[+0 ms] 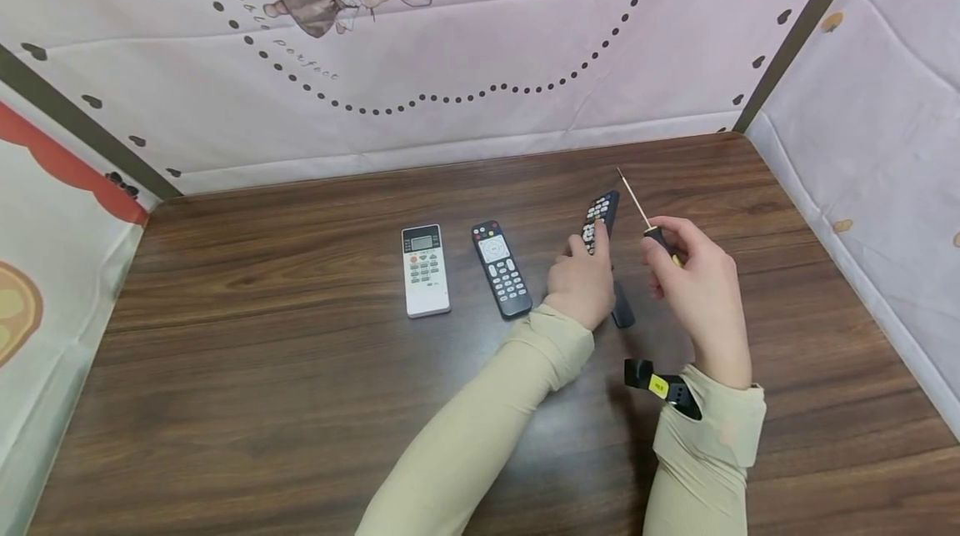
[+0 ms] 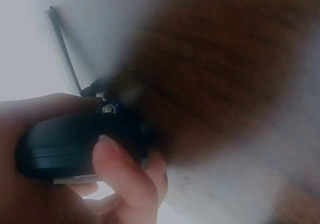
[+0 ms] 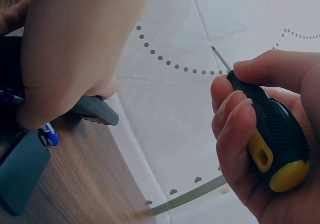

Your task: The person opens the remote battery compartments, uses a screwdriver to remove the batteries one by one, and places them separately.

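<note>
My left hand (image 1: 581, 282) grips a black remote control (image 1: 602, 215), its buttons facing up in the head view. In the left wrist view the silver end of a battery (image 2: 109, 109) shows at the remote's dark body (image 2: 65, 144). My right hand (image 1: 703, 290) holds a screwdriver (image 3: 280, 129) with a black and yellow handle, its thin shaft pointing up and away from the remote. Below the left hand lies a flat dark piece (image 1: 622, 308), perhaps a battery cover. Beside it a blue battery (image 3: 48, 134) shows in the right wrist view; whether it touches the remote I cannot tell.
Left of the hands lie a dark grey remote (image 1: 501, 269) and a white air-conditioner remote (image 1: 426, 273) on the wooden table (image 1: 262, 369). Patterned cloth (image 1: 480, 36) hangs behind the table's far edge and along both sides.
</note>
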The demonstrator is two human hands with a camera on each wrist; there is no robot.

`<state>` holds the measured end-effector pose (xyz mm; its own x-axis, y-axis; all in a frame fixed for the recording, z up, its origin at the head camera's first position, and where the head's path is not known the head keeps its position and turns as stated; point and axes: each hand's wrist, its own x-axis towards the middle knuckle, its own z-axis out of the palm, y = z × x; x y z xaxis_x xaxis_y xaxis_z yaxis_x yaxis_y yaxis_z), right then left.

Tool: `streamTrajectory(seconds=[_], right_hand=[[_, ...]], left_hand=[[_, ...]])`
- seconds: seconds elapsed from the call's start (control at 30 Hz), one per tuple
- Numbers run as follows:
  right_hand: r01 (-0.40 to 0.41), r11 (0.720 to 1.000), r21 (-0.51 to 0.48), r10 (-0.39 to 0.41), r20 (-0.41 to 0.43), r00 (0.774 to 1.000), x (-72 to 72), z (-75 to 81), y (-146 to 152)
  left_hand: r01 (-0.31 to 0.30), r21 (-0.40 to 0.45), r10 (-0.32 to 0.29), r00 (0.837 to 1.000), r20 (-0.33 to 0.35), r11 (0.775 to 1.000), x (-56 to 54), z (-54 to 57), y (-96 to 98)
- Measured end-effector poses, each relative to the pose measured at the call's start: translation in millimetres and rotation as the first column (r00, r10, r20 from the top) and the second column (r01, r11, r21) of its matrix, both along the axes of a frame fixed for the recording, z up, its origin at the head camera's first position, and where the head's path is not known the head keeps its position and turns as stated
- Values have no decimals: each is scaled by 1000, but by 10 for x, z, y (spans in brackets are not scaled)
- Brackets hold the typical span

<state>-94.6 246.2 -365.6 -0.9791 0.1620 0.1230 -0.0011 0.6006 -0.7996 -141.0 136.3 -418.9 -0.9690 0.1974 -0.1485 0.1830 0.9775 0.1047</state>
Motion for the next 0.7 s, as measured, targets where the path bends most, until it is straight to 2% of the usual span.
streamTrajectory(seconds=[0.1, 0.23, 0.4, 0.6, 0.7], right_hand=[[-4, 1000, -5, 4, -4, 1000, 1, 8, -5], [-2, 1000, -15, 2, -9, 1000, 4, 19, -14], [-3, 1000, -2, 3, -17, 1000, 9, 21, -8], [-2, 1000, 5, 2, 1, 1000, 12, 16, 1], [2, 1000, 4, -2, 1, 1000, 11, 18, 3]], left_hand=[[-4, 20, 3, 1000, 22, 1000, 0, 8, -11], [-22, 93, 17, 998, 52, 995, -19, 3, -37], [-51, 231, 23, 992, 121, 972, -52, -4, -86], [-102, 370, 20, 976, 218, 923, -72, -2, -182], [-146, 448, 32, 967, 252, 882, -66, 12, -226]])
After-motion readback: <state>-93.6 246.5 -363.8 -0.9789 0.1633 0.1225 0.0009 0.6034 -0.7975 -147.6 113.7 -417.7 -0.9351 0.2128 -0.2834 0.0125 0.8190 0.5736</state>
